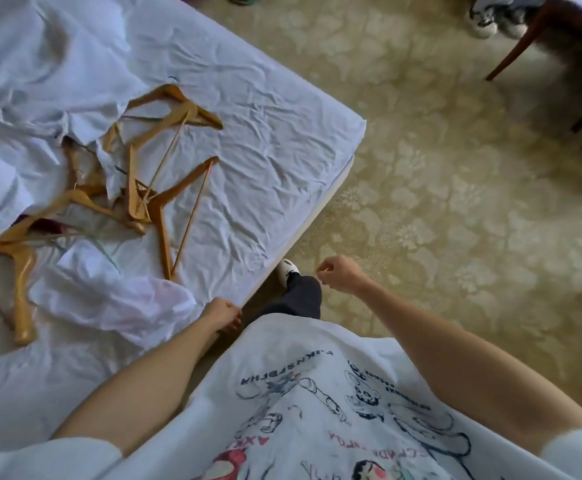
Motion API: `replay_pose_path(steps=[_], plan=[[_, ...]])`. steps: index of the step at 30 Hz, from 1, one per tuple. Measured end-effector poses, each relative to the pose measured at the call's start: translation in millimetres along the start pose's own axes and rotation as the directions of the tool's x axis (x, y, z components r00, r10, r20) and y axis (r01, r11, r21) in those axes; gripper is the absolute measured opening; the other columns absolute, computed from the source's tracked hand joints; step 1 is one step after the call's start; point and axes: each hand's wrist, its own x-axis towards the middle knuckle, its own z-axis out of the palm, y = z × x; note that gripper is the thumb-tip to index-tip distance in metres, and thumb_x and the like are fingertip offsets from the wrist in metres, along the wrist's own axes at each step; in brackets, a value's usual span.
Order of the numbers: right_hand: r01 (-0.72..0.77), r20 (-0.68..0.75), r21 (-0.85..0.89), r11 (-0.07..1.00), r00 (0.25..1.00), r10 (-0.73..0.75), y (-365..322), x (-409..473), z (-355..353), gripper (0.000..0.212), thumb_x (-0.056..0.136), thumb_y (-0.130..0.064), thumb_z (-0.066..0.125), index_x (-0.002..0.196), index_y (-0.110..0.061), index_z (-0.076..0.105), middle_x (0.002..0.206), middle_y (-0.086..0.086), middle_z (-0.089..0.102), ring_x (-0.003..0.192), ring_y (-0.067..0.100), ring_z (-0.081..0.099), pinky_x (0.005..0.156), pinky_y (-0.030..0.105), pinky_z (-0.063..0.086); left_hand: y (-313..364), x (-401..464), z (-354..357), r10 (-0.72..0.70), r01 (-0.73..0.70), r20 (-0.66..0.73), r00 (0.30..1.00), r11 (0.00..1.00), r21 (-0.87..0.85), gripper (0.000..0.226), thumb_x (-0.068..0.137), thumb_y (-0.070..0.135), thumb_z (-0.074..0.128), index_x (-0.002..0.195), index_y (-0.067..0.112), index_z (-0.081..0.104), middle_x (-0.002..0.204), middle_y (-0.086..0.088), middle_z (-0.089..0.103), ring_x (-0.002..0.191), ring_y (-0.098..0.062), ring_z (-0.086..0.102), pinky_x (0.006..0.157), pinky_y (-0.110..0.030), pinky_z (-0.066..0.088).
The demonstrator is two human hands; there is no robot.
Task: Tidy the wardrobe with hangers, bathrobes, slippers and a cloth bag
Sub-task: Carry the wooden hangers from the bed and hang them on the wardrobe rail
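Several wooden hangers (151, 188) lie in a loose tangle on the white bed sheet (265, 140) at the left. A thin white bag or cloth (119, 299) lies crumpled on the sheet just in front of them. Rumpled white fabric (22, 64), possibly a bathrobe, covers the far left of the bed. My left hand (222, 315) hangs at the bed's near edge, fingers curled, holding nothing. My right hand (339, 273) is loosely closed over the carpet, empty, apart from the bed.
Patterned beige carpet (455, 202) fills the right side. A dark wooden chair leg (521, 43) and a pair of sneakers (490, 19) are at the top right. My own shoe (287, 270) stands by the bed corner.
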Motion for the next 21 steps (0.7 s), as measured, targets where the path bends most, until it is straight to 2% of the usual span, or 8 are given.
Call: replay_pose_path(steps=[3, 8, 10, 12, 14, 18, 21], plan=[[0.004, 0.021, -0.100, 0.995, 1.000, -0.002, -11.2, 52.1, -56.5, 0.018, 0.092, -0.016, 0.059, 0.101, -0.010, 0.074, 0.093, 0.005, 0.073, 0.089, 0.023, 0.070, 0.084, 0.041, 0.059, 58.4, 29.7, -21.8, -0.011, 0.008, -0.035, 0.999, 0.996, -0.088, 0.021, 0.093, 0.014, 0.058, 0.090, 0.001, 0.074, 0.081, -0.011, 0.075, 0.061, -0.023, 0.067, 0.069, -0.034, 0.059], [0.011, 0.040, -0.264, 0.965, 0.999, 0.000, -27.0, 124.9, -151.7, 0.015, 0.093, -0.013, 0.058, 0.099, -0.010, 0.072, 0.090, 0.003, 0.071, 0.088, 0.022, 0.068, 0.077, 0.036, 0.056, 168.9, 56.1, -60.5, 0.060, -0.075, -0.073, 0.996, 0.969, -0.233, 0.020, 0.097, 0.013, 0.055, 0.091, 0.003, 0.071, 0.084, -0.011, 0.072, 0.059, -0.018, 0.062, 0.051, -0.021, 0.051], [0.007, 0.044, -0.325, 0.946, 0.999, 0.008, -32.0, 152.8, -183.1, 0.015, 0.092, -0.013, 0.059, 0.098, -0.011, 0.073, 0.091, 0.002, 0.071, 0.086, 0.020, 0.067, 0.077, 0.033, 0.053, 201.8, 62.7, -76.0, 0.066, -0.085, -0.076, 0.995, 0.953, -0.290, 0.018, 0.099, 0.012, 0.053, 0.096, 0.002, 0.068, 0.086, -0.012, 0.071, 0.059, -0.018, 0.061, 0.047, -0.020, 0.049], [-0.001, 0.063, -0.377, 0.926, 0.998, 0.026, -42.1, 181.2, -206.6, 0.015, 0.091, -0.013, 0.060, 0.096, -0.012, 0.073, 0.087, 0.003, 0.072, 0.082, 0.020, 0.067, 0.079, 0.036, 0.055, 223.8, 71.7, -90.2, 0.054, -0.084, -0.096, 0.994, 0.935, -0.344, 0.017, 0.099, 0.014, 0.053, 0.098, 0.005, 0.068, 0.088, -0.012, 0.072, 0.059, -0.017, 0.062, 0.047, -0.020, 0.050], [0.024, 0.098, -0.421, 0.907, 0.995, 0.020, -61.6, 209.7, -223.9, 0.013, 0.091, -0.011, 0.060, 0.092, -0.011, 0.073, 0.081, 0.004, 0.071, 0.076, 0.020, 0.065, 0.078, 0.037, 0.055, 240.3, 79.0, -104.7, 0.018, -0.066, -0.125, 0.992, 0.919, -0.389, 0.017, 0.099, 0.016, 0.054, 0.098, 0.007, 0.068, 0.089, -0.011, 0.073, 0.061, -0.015, 0.064, 0.047, -0.020, 0.049], [0.124, 0.178, -0.472, 0.873, 0.983, -0.043, -116.8, 270.9, -243.0, 0.012, 0.087, -0.013, 0.064, 0.080, -0.017, 0.073, 0.083, 0.011, 0.073, 0.071, 0.021, 0.061, 0.071, 0.034, 0.053, 259.0, 96.1, -128.3, -0.083, -0.013, -0.177, 0.981, 0.877, -0.481, 0.019, 0.099, 0.016, 0.051, 0.095, 0.008, 0.068, 0.088, -0.009, 0.074, 0.063, -0.014, 0.065, 0.049, -0.019, 0.049], [0.229, 0.286, -0.467, 0.854, 0.953, -0.099, -173.5, 312.8, -249.6, 0.009, 0.091, -0.018, 0.064, 0.090, -0.015, 0.072, 0.080, 0.004, 0.072, 0.071, 0.019, 0.064, 0.071, 0.031, 0.053, 272.5, 106.3, -147.2, -0.192, 0.030, -0.222, 0.956, 0.817, -0.576, 0.020, 0.095, 0.011, 0.051, 0.094, 0.008, 0.071, 0.084, -0.008, 0.075, 0.066, -0.015, 0.069, 0.052, -0.021, 0.053]])
